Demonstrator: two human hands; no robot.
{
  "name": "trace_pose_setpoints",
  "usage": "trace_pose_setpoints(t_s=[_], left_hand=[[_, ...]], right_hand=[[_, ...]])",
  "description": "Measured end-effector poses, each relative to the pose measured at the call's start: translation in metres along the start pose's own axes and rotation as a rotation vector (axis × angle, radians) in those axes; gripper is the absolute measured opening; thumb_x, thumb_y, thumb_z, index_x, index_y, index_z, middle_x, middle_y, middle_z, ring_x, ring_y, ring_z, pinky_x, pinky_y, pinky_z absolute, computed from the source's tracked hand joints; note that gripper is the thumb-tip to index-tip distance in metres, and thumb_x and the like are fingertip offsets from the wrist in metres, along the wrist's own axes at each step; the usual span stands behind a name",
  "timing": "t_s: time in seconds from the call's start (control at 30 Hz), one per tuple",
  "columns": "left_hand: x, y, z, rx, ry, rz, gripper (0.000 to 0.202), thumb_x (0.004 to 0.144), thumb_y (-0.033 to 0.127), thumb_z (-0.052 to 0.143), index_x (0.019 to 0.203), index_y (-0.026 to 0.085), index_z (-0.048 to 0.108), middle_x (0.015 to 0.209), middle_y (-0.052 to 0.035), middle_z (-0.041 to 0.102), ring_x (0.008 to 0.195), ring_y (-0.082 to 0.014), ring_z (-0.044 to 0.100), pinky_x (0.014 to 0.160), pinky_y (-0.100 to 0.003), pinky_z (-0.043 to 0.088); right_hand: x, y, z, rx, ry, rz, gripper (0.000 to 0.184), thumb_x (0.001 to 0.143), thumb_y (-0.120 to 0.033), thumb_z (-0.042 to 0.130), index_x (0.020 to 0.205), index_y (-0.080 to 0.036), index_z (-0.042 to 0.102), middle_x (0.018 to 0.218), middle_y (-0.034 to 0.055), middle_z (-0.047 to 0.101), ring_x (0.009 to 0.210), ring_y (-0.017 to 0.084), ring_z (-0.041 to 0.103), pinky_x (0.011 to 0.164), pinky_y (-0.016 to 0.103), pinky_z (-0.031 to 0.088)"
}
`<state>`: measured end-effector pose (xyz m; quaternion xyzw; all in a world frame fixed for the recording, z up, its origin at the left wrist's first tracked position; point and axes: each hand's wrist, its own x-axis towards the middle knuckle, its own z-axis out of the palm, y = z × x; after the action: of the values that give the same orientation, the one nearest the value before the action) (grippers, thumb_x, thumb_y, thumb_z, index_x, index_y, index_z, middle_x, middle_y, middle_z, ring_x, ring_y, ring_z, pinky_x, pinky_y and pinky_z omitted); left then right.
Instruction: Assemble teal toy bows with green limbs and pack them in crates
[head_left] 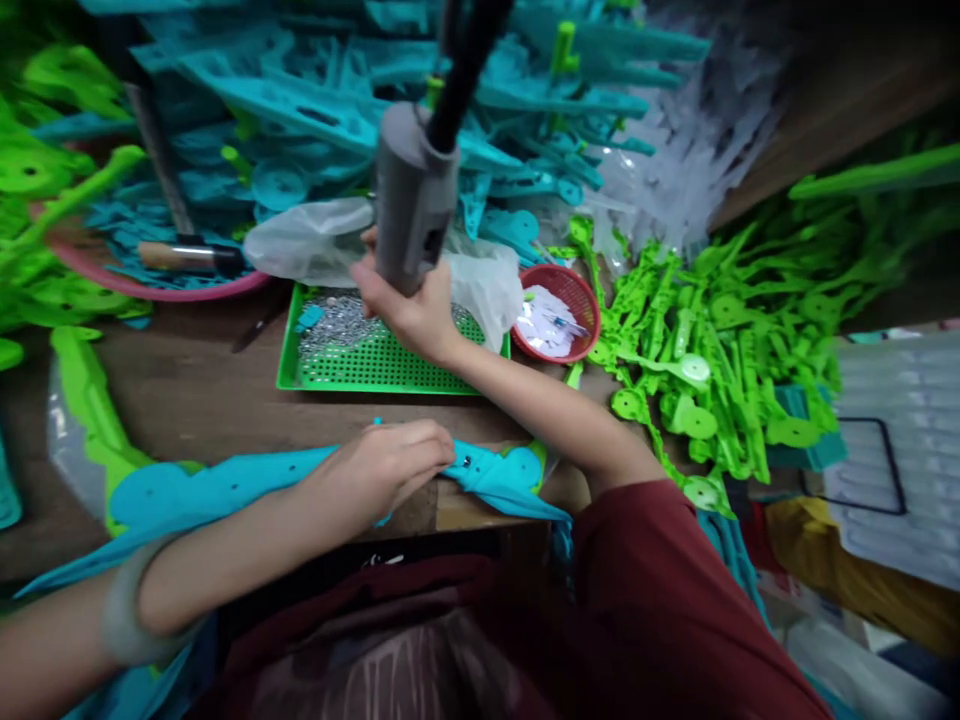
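My right hand [420, 315] is closed around the lower part of a grey electric screwdriver [415, 195], whose black cable runs upward. It is over a green perforated tray [375, 375] of small metal screws [341, 330]. My left hand [394, 465] lies on a long blue plastic part [277, 470] near the table's front edge, fingers bent and pressed together on it. What is under those fingertips is hidden. Just right of them, a small dark screw or hole [466, 461] shows in the blue part. Bright green plastic [82, 385] sticks out from beneath it.
Blue plastic parts [322, 110] are heaped at the back. A pink basin [165, 292] stands left; a red basket [592, 320] with white pieces stands right of the tray. Green parts [712, 370] pile up at right. A clear plastic bag [307, 240] lies behind the tray.
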<state>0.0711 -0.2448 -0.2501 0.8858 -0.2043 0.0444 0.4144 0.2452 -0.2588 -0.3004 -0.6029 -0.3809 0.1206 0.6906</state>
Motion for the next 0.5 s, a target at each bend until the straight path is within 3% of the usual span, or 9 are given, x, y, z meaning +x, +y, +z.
trace_pose_setpoints(t_s=[0.1, 0.3, 0.43, 0.5], left_hand=[[0.005, 0.0, 0.014, 0.093, -0.087, 0.025, 0.023, 0.103, 0.017, 0.045, 0.099, 0.015, 0.067, 0.096, -0.0062, 0.07, 0.086, -0.0161, 0.068, 0.075, -0.026, 0.053], [0.007, -0.001, 0.015, 0.291, -0.163, 0.039, 0.021, 0.101, 0.012, 0.045, 0.102, 0.015, 0.066, 0.097, -0.0061, 0.067, 0.086, -0.0193, 0.062, 0.074, -0.03, 0.05], [0.005, 0.005, 0.017, 0.424, -0.161, 0.103, 0.023, 0.1, 0.011, 0.045, 0.106, 0.014, 0.067, 0.1, -0.0078, 0.068, 0.086, -0.0208, 0.061, 0.072, -0.032, 0.05], [0.001, 0.014, 0.022, 0.523, -0.13, 0.073, 0.025, 0.099, 0.01, 0.046, 0.109, 0.012, 0.068, 0.104, -0.011, 0.068, 0.089, -0.0225, 0.061, 0.074, -0.033, 0.052]], right_hand=[[0.0, -0.004, 0.001, -0.022, 0.023, 0.013, 0.044, 0.086, -0.054, 0.069, 0.11, -0.023, 0.049, 0.08, -0.0044, 0.059, 0.077, 0.014, 0.062, 0.077, 0.03, 0.055], [0.002, -0.013, 0.001, -0.04, -0.008, -0.049, 0.04, 0.091, -0.046, 0.065, 0.114, -0.02, 0.046, 0.097, -0.0001, 0.061, 0.095, 0.016, 0.061, 0.092, 0.033, 0.054], [0.005, -0.016, -0.001, -0.056, -0.02, -0.04, 0.039, 0.09, -0.046, 0.067, 0.113, -0.023, 0.046, 0.094, -0.001, 0.06, 0.094, 0.017, 0.061, 0.09, 0.035, 0.055], [0.005, -0.015, -0.001, -0.037, -0.001, -0.046, 0.04, 0.087, -0.048, 0.07, 0.111, -0.024, 0.047, 0.089, -0.0024, 0.058, 0.091, 0.017, 0.062, 0.088, 0.035, 0.056]])
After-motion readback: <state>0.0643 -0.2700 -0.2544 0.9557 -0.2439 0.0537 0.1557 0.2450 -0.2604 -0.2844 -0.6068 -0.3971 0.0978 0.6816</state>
